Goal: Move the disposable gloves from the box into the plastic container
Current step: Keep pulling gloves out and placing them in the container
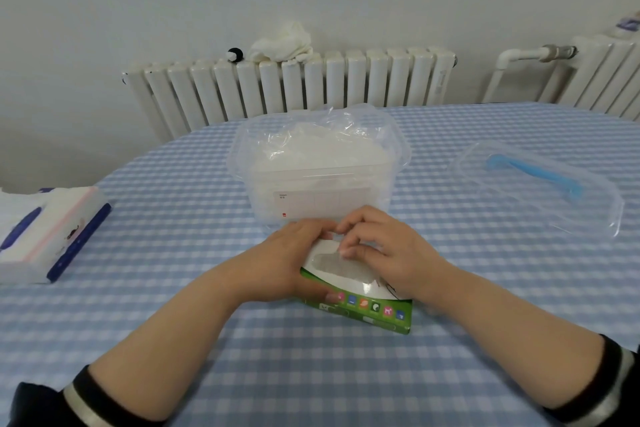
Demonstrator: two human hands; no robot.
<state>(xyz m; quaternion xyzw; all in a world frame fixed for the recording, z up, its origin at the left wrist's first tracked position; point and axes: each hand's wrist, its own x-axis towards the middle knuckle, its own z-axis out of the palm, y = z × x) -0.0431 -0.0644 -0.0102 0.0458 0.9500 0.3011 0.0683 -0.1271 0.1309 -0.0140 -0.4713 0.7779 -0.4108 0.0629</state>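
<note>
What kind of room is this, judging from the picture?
Probably a room in a home: a table with a blue checked tablecloth, white radiators along the wall, and a tissue pack lying on the table.

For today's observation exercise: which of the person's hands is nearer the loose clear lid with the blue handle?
Right. The right hand is on the box, on the lid's side; the left hand is farther away.

two hands: the left hand (289, 258) and the right hand (388, 253). one green glove box (360, 308). one clear plastic container (322, 180) holding a heap of gloves (311, 152), too bunched to count. one loose lid (540, 184), far right. one tissue pack (52, 236), left. two radiators (294, 87).
</note>
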